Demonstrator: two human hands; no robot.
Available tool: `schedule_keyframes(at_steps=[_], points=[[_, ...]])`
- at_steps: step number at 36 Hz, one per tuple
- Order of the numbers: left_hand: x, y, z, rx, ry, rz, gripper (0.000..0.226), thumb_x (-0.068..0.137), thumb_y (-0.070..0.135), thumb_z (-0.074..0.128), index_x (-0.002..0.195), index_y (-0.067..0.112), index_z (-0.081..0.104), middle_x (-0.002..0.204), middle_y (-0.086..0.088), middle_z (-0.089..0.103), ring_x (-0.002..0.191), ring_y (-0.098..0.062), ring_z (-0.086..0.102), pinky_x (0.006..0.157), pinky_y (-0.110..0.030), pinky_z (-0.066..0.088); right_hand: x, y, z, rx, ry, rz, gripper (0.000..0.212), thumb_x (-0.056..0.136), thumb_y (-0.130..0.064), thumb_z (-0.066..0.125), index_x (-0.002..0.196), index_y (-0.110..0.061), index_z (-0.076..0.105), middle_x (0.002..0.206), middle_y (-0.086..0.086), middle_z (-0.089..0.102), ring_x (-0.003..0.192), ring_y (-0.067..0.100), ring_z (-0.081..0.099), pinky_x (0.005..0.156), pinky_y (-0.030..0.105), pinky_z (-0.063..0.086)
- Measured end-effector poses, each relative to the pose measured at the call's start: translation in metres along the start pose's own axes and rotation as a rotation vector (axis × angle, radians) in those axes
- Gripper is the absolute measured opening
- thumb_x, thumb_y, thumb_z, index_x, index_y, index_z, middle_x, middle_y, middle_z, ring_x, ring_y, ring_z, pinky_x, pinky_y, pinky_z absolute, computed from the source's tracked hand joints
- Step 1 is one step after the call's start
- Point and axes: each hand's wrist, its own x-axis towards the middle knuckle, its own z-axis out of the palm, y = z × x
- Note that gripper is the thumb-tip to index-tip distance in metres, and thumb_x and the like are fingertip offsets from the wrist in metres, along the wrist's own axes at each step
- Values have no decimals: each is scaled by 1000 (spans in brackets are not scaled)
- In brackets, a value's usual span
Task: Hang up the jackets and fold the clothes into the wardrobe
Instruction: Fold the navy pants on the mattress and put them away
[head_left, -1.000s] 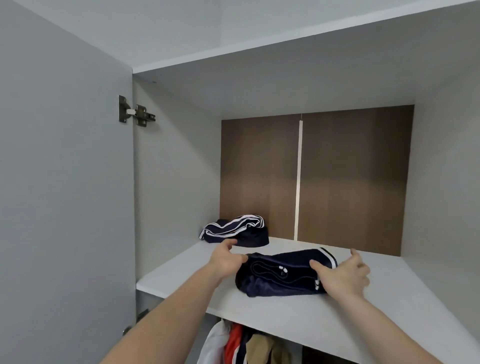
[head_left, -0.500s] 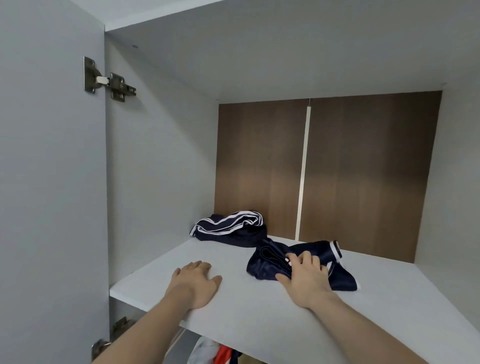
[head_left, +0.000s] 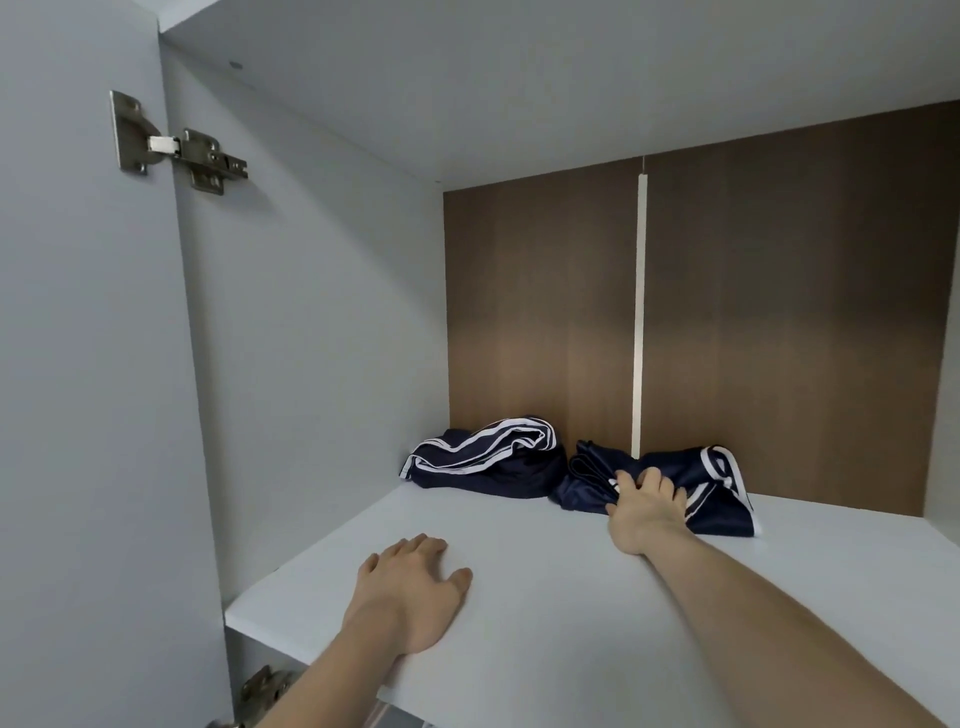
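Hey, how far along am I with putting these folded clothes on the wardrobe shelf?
Done: one folded navy garment with white stripes lies at the back of the shelf. In hand: your right hand grips a second navy garment right beside the first, close to the wooden back panel, while your left hand rests flat on the shelf. Left: let go. Jackets and any other clothes are out of view.

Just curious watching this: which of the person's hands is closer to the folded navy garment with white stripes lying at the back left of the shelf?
Right. The right hand grips the neighbouring navy bundle just beside the striped garment. The left hand rests flat near the shelf front.
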Motion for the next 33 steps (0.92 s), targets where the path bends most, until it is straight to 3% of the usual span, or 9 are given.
schedule_keyframes(at_steps=[6,10,14,17,21,25,29,31,33], points=[[-2,2,-2,2,15,-2,59,97,61,35,149,34,40,155,16,39,146,-11,31,122,-37,18,0,-8,4,-75,84,-12,45,104,-37,45,147,-26,41,142,6,40,132,31,42,119,54,20],[-6,3,-3,-9,31,-4,58,97,60,37,148,33,43,155,15,41,145,-12,34,121,-36,19,-8,-10,7,-147,111,-8,52,105,-38,40,151,-16,31,147,5,40,141,33,34,122,56,9],[-12,5,-4,-9,74,-22,54,97,57,39,143,32,50,150,11,49,138,-15,44,117,-34,28,-25,-4,5,-175,104,-51,62,106,-43,33,158,-12,18,159,7,28,151,34,17,123,54,8],[-23,7,-9,26,75,-27,47,98,50,38,137,30,56,144,7,54,133,-20,49,113,-32,34,-47,-3,-3,-222,85,-92,62,107,-40,30,159,-11,12,162,7,22,151,34,14,123,54,8],[-48,3,-18,30,-56,46,53,104,49,32,152,29,42,162,5,33,150,-18,29,121,-30,21,-81,-8,-15,-220,32,-147,61,107,-36,30,160,-11,10,166,8,11,152,36,10,122,53,9],[-88,-18,-24,-40,-101,129,57,104,50,36,158,30,32,167,8,21,155,-14,16,125,-29,10,-121,-14,-24,-125,-55,-161,52,107,-34,30,155,-15,24,163,9,15,147,34,19,119,51,18],[-155,-38,-34,-86,-48,212,50,104,48,40,151,30,45,160,11,37,149,-13,31,122,-26,20,-177,-40,-34,78,-245,-144,54,107,-36,22,159,-20,17,168,8,1,151,32,13,122,51,9],[-199,-51,-38,-124,-43,210,38,103,45,40,132,32,61,140,10,59,131,-15,53,109,-28,39,-215,-62,-38,112,-300,-188,58,107,-42,20,161,-23,12,169,5,-2,154,29,7,123,52,1],[-249,-74,-37,-178,-49,185,35,102,44,41,123,31,65,127,11,66,121,-14,59,102,-29,44,-256,-86,-41,122,-306,-266,59,107,-44,21,161,-25,11,169,3,-2,155,26,2,124,51,-1]])
